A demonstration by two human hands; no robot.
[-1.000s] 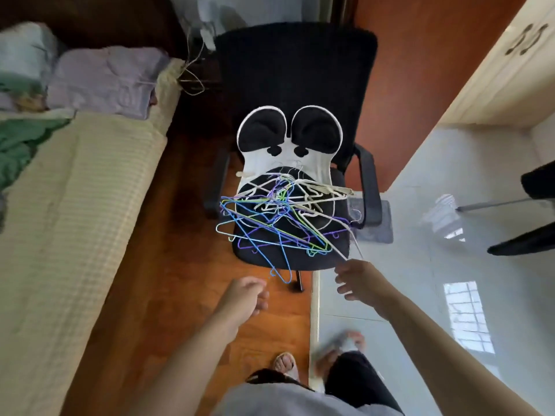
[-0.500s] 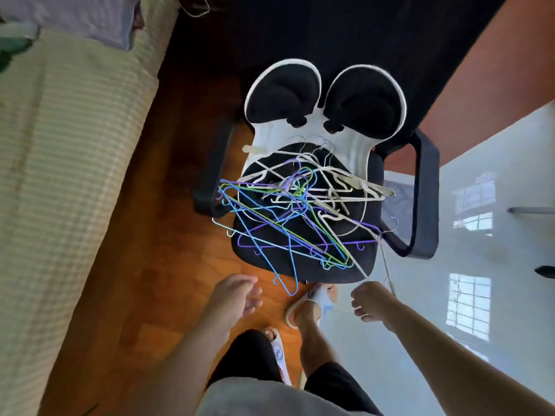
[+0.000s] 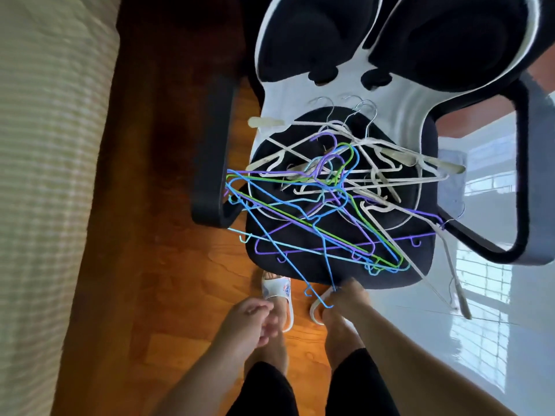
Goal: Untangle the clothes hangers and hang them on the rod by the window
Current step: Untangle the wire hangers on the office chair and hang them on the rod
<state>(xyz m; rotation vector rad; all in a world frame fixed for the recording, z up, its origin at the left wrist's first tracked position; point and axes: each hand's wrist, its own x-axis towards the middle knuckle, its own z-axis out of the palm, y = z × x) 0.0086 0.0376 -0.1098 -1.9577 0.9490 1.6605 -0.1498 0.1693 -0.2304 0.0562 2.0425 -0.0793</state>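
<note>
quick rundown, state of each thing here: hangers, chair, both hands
hanger pile: tangled, heaped on the chair seat, none hung
blue hanger: its end hangs past the seat's front edge
office chair: upright, seat loaded
left hand: loosely curled, holding nothing
right hand: at the blue hanger's end by the seat edge, grip unclear

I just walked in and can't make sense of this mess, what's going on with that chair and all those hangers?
A person stands over a black office chair with a tangled pile of clothes hangers on its seat: blue, purple, green and off-white ones knotted together. The right hand reaches the front edge of the seat, where a blue hanger hangs over, and seems to touch it; a firm grip is unclear. The left hand hovers nearby, holding nothing. No hanger has been separated yet.
</note>
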